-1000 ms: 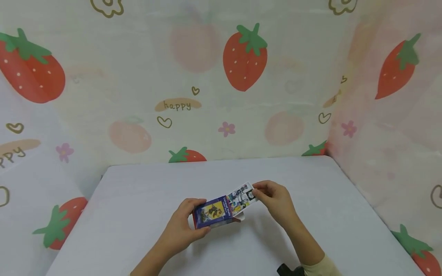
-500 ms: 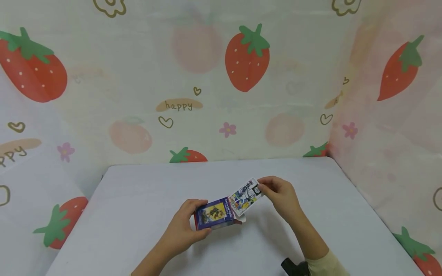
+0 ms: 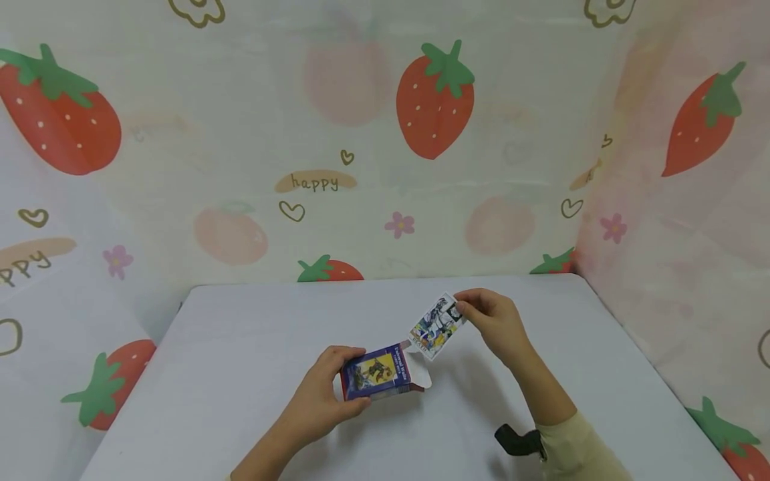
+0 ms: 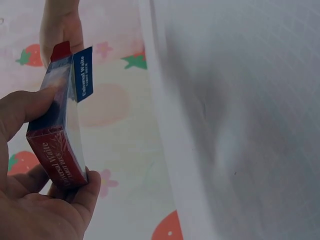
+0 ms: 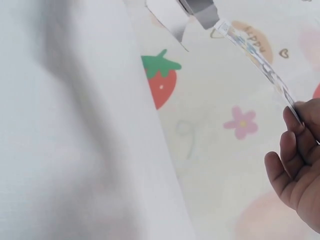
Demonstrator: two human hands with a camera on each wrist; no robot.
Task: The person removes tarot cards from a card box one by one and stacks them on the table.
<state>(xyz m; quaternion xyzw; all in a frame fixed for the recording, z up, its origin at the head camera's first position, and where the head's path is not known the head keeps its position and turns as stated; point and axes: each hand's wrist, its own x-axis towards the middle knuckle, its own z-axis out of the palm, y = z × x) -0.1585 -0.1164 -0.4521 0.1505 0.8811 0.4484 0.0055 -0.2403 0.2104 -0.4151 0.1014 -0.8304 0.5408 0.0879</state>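
My left hand (image 3: 315, 394) grips a blue and red tarot card box (image 3: 375, 372), thumb on one long edge and fingers on the other. The box is tilted above the white table, its end flap (image 3: 420, 371) folded out toward the right. In the left wrist view the red end of the box (image 4: 57, 157) reads "Universal Waite Tarot Deck". My right hand (image 3: 494, 325) pinches a colourful printed tarot card (image 3: 438, 326) by its upper right corner. That card is just beyond the box's mouth; the right wrist view shows the card (image 5: 262, 65) nearly edge-on.
Both hands are over a white table (image 3: 252, 334), whose far edge meets a cloth backdrop (image 3: 361, 220) printed with strawberries. A black device (image 3: 517, 441) sits at the right wrist, beside a pale sleeve (image 3: 577, 447).
My right hand has drawn the card up and to the right out of the box, uncovering the flap. My left hand holds the box almost where it was.
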